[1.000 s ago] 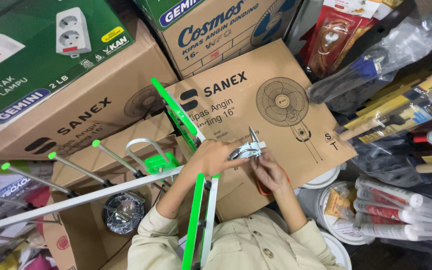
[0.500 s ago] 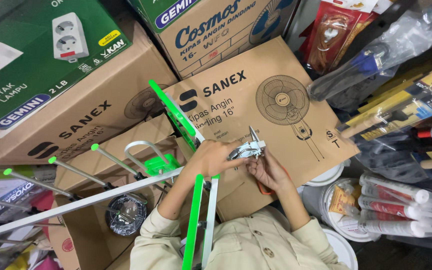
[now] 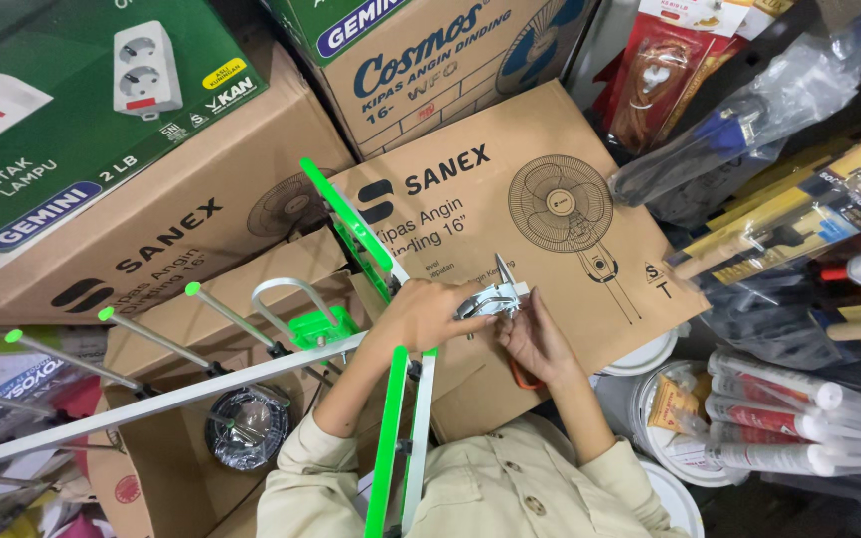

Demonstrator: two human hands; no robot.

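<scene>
Left hand (image 3: pixel 426 317) grips a metal bracket (image 3: pixel 490 297); right hand (image 3: pixel 533 339) pinches its end.

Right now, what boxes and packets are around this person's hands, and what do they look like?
Brown fan carton: under the hands, tilted, black fan drawing.
Second brown carton: left, plain cardboard, dark lettering.
Green box: top left, pictures a white socket.
Green-topped brown carton: top centre, blue fan picture.
Red packet: top right, clear front.
White tubes: lower right, red labels.
</scene>
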